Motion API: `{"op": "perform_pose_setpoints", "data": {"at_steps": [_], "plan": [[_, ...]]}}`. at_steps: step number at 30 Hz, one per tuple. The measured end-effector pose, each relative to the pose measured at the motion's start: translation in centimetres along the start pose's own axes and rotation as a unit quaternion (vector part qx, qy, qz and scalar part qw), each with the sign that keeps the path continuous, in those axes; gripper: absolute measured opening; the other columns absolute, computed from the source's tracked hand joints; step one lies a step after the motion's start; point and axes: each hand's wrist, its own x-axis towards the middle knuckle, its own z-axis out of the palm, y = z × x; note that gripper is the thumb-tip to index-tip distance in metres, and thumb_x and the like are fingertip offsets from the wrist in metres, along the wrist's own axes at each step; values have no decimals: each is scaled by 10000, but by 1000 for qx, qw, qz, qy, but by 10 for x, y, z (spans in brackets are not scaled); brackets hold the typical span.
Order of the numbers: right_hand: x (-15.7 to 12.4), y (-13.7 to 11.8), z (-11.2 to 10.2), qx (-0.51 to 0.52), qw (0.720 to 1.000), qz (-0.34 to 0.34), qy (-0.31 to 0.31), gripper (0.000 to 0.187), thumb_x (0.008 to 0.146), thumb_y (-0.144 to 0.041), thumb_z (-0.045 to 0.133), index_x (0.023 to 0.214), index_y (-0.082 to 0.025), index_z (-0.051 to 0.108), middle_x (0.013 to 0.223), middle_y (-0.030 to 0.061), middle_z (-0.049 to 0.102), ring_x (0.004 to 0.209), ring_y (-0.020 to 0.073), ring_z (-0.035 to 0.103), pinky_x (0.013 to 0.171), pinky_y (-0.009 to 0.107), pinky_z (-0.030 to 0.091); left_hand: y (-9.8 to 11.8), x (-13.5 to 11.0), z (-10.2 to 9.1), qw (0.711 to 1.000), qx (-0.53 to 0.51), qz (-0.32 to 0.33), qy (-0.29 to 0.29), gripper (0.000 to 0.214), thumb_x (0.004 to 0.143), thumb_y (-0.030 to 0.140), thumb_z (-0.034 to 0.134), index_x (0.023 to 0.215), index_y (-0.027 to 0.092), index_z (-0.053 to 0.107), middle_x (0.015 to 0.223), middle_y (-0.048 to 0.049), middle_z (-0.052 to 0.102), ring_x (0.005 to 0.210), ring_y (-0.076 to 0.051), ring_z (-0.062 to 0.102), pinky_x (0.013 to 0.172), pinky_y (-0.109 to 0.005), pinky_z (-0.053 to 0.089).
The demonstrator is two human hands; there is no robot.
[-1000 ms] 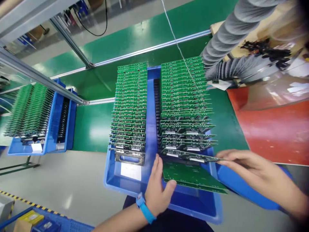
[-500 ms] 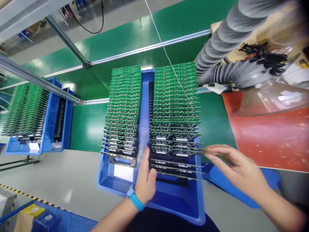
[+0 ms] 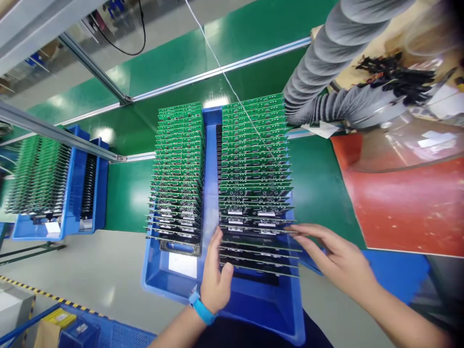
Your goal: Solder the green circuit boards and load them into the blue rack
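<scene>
Two rows of upright green circuit boards stand in a blue bin (image 3: 297,311), a left row (image 3: 179,154) and a right row (image 3: 253,140). My right hand (image 3: 335,256) pinches the right edge of one circuit board (image 3: 270,228) near the front of the right row, thumb and fingers together. Along the left ends of those front boards lies my left hand (image 3: 216,275), fingers stretched out and thumb apart, wearing a blue wristband (image 3: 202,309). Several front boards (image 3: 259,261) sit nearer to me, past a small gap. A black slotted rack (image 3: 219,150) shows beside the right row.
At the left, another blue bin (image 3: 68,193) holds more boards. A grey flexible duct (image 3: 311,72) hangs close at the back right. Beside it lie a red mat (image 3: 409,208) and black parts (image 3: 398,77). A metal frame bar (image 3: 54,130) crosses the upper left.
The view has shifted slightly, so the bin appears further left. My right hand still pinches a board edge, and my left hand stays against the left ends of the front boards.
</scene>
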Motion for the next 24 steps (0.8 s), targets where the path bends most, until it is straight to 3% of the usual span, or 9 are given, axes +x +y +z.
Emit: {"op": "perform_pose_setpoints", "data": {"at_steps": [6, 13, 18, 21, 24], "plan": [[12, 9, -3, -4, 999, -41, -18, 116, 789, -248, 558, 855, -262, 652, 812, 4, 719, 711, 171, 678, 686, 314, 565, -1, -2, 5, 1000, 19, -7, 17, 474, 937, 312, 311, 1395, 203, 257, 1474, -76, 252, 1356, -210, 219, 1122, -377, 179], [13, 2, -9, 3, 999, -44, -21, 117, 751, -285, 601, 863, -288, 634, 784, 1, 708, 681, 192, 676, 648, 334, 566, -4, -4, 6, 999, 36, -27, 16, 517, 932, 345, 306, 1420, 209, 199, 1491, -67, 206, 1371, -219, 170, 1127, -395, 153], [19, -2, -12, 5, 998, 0, 62, 185, 820, -227, 482, 975, -271, 572, 925, 73, 666, 852, 242, 648, 727, 414, 542, 9, 19, -4, 999, -14, 28, -10, 679, 884, 551, 294, 1432, 186, 131, 1510, -60, 119, 1381, -248, 111, 1137, -378, 101], [23, -5, -8, -15, 998, -4, 65, 272, 829, -186, 456, 1079, -248, 544, 987, 88, 656, 914, 238, 629, 790, 423, 523, 19, 36, -10, 996, -84, 15, -4, 704, 868, 615, 178, 1429, 191, 158, 1507, -45, 139, 1380, -247, 118, 1139, -377, 105], [25, -8, -4, -27, 998, -9, 60, 249, 835, -192, 451, 1051, -225, 571, 940, 75, 668, 878, 215, 639, 755, 385, 536, 24, 46, -12, 994, -110, -14, -10, 620, 891, 568, 217, 1404, 222, 261, 1484, -43, 231, 1361, -250, 200, 1135, -402, 139]]}}
